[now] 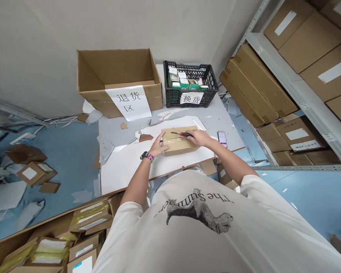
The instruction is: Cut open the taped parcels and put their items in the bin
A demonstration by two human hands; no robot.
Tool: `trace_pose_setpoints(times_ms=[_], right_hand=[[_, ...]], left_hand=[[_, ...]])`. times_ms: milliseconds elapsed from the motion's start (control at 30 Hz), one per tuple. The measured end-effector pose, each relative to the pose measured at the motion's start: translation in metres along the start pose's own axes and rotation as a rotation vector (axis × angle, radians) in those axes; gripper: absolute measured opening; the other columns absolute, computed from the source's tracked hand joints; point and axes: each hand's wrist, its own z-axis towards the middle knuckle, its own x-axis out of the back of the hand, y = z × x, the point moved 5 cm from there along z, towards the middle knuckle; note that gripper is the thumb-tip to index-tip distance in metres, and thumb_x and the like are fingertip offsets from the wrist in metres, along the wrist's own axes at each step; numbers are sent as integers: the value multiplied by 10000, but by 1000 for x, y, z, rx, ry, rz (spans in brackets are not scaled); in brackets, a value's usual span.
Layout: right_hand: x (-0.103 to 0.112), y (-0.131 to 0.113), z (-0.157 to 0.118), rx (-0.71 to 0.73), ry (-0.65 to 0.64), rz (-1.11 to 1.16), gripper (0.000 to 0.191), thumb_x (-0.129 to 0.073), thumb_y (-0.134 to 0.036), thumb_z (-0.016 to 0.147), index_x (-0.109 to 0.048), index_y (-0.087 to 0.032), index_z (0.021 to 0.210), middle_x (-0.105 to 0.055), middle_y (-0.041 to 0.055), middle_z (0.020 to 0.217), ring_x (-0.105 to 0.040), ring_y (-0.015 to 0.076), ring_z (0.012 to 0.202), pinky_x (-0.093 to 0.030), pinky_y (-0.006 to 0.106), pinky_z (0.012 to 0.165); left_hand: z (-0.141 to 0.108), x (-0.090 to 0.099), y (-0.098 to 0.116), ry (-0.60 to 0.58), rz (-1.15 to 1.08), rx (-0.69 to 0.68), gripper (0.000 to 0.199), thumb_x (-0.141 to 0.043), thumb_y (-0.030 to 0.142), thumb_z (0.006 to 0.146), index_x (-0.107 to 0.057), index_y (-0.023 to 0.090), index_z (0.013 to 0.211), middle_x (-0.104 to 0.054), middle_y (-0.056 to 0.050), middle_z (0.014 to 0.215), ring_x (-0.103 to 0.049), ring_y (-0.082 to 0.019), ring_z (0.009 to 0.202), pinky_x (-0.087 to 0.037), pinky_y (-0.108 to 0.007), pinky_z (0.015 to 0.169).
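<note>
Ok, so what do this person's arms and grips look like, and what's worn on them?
The left grip and right grip are bare hands, ungloved. A black watch with a multicoloured patterned band circles the left wrist. Short off-white T-shirt sleeves end above the elbows.

Hands: we count two, one left hand (157, 145) and one right hand (197, 138).
Knives: we count one utility knife (182, 134).
Boxes under our hands: we count one cardboard box (177, 147).
Phones: we count one phone (222, 138).
Watches: we count one wristwatch (144, 155).
Crates: we count one plastic crate (210, 85).
Paper signs: we count two paper signs (127, 103).
Open cartons: we count one open carton (119, 72).
Cartons leaning by the shelf: we count three cartons (252, 85).
</note>
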Motion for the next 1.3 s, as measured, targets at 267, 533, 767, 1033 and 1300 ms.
trace_pose_setpoints(times_ms=[267,533,767,1033,1300], right_hand=[[7,-38,24,150,-164,-213,429,-532,-302,1182,-770,-238,1533,-868,146,1401,-812,345,1255,-562,395,1001],[3,-55,44,190,-183,-301,415,-547,-281,1176,-785,-230,1512,-870,171,1406,-826,365,1278,-567,404,986],[3,-62,45,184,-191,-315,418,-540,-265,1174,-813,-221,1488,-875,181,1408,-834,367,1290,-576,419,1024],[4,-62,45,175,-205,-339,427,-545,-236,1150,-833,-202,1465,-884,200,1364,-843,377,1267,-573,432,1043],[13,-56,37,156,-203,-402,427,-540,-194,1135,-830,-187,1448,-884,214,1348,-842,378,1251,-557,419,1021]], left_hand=[[-14,-13,-8,18,-63,17,1179,-977,496,883,-397,396,1905,-492,-160,1869,-648,-408,1504,-658,-536,1131],[-13,-19,-17,74,-48,25,1115,-947,492,897,-433,421,1885,-440,-137,1910,-642,-405,1493,-645,-548,1127],[-12,-21,-17,91,-78,-24,1119,-925,407,887,-434,394,1892,-487,-145,1880,-617,-404,1531,-643,-537,1129],[-14,-20,-16,79,-55,8,1095,-921,411,899,-445,397,1885,-476,-149,1890,-666,-400,1474,-659,-506,1059],[-15,-18,-11,76,-33,28,1099,-921,429,906,-431,403,1890,-442,-129,1924,-656,-388,1497,-637,-539,1147]])
